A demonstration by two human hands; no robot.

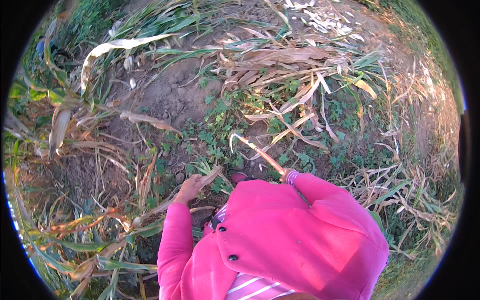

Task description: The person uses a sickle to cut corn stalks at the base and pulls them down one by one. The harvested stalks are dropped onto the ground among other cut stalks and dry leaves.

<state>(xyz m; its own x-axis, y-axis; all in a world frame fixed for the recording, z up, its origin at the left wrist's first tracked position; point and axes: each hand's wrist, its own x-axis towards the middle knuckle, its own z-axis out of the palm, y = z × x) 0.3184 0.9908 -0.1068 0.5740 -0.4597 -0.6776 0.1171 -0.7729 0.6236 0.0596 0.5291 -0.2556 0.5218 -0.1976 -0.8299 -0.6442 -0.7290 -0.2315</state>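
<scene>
My right hand [287, 175], partly hidden by its cuff, grips the lower end of a sickle's reddish wooden handle. The sickle [268, 159] points forward and left, its thin curved blade [231, 142] above low green weeds. My left hand [189, 188] is closed around a dry maize stalk [210, 177], whose pale brown end sticks out past the fingers. Behind that hand the stalk seems to run back toward leafy maize plants at the lower left, partly covered by leaves and my sleeve.
Cut maize stalks with dry leaves [285, 62] lie heaped ahead. Beyond them is a scatter of pale maize ears [330, 22]. Standing maize [63, 101] rises on the left, and more cut stalks [393, 191] lie right. A shoe [239, 177] shows below me. A person [42, 47] is partly visible far left.
</scene>
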